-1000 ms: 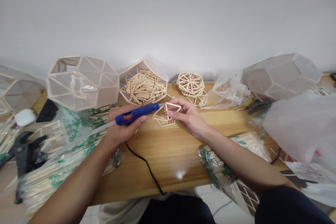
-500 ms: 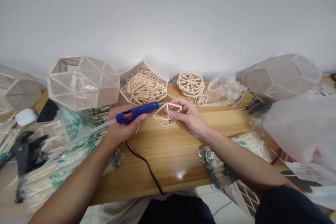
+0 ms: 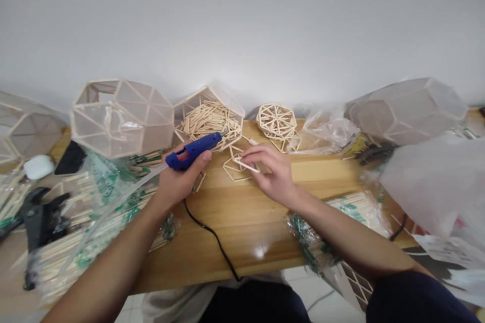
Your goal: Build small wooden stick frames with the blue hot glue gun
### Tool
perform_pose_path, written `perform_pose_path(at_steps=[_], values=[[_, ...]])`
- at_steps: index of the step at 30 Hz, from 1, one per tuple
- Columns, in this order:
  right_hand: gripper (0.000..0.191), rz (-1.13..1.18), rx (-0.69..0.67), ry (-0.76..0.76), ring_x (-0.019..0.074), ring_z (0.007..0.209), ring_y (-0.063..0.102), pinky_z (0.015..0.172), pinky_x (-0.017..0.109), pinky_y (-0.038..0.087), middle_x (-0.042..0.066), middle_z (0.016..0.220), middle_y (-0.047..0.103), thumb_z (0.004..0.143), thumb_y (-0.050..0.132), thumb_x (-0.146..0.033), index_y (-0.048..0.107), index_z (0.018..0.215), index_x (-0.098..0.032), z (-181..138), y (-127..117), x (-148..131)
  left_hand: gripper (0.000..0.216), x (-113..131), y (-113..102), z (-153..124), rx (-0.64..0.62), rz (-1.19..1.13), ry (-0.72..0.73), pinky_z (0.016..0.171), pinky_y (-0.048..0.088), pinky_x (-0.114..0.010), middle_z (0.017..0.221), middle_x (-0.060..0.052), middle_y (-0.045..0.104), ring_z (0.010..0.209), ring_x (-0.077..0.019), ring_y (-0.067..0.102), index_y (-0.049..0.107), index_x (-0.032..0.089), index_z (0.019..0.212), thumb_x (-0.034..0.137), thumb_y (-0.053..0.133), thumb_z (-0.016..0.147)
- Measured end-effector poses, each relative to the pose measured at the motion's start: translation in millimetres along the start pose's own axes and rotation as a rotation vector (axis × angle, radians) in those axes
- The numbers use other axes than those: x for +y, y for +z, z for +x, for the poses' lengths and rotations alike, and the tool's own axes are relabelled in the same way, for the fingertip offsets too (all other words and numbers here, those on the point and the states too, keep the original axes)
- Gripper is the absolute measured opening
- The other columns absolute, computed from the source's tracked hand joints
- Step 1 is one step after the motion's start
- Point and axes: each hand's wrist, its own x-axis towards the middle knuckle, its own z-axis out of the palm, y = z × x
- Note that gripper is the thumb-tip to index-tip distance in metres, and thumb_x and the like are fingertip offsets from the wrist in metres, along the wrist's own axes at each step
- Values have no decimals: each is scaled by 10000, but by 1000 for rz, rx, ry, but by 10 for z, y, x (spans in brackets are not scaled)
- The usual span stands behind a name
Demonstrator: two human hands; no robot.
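Wooden table (image 3: 242, 217): my left hand (image 3: 177, 181) grips the blue glue gun (image 3: 194, 149); my right hand (image 3: 273, 175) pinches a stick frame (image 3: 237, 165) lying on the wood

Item count, desk (image 3: 246, 212) and surroundings.

Hands: 2, left hand (image 3: 176, 181) and right hand (image 3: 275, 174). Blue glue gun (image 3: 193, 150): 1, with 1 black cord (image 3: 212, 234). Film-covered stick domes: 3, namely far-left dome (image 3: 22, 131), left-centre dome (image 3: 121, 116) and right dome (image 3: 409, 108). Open dome filled with loose sticks (image 3: 208, 117): 1; the sticks are too many to count. Bare lattice ball (image 3: 276, 120): 1. Flat hexagon frame (image 3: 235, 171): 1. Small stick piece (image 3: 250, 167): 1. Bagged stick bundles: 2 clusters, lower-left bundle (image 3: 76, 232) and lower-right bundle (image 3: 322, 237).
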Motion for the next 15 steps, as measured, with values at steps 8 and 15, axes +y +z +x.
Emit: perform_pose_path(at_steps=[8,15], values=[[335,-185,-74,-259,277,1086,723,897,495,613,104,1150,792,1024,518,-82,769,1125,-280,-75,12,10,293,138,162,-42,-149,-137,-135,552,545,-296,718,-22,743,575,-151,625,664,219,737,460,802,830],[337,-259,-82,-346,277,1145,689,925,471,628,85,1145,807,989,589,-18,762,1148,-259,-64,15,-87,399,226,228,-43,-134,-289,-240,515,512,-262,681,23,678,522,-116,578,569,222,709,408,920,672]])
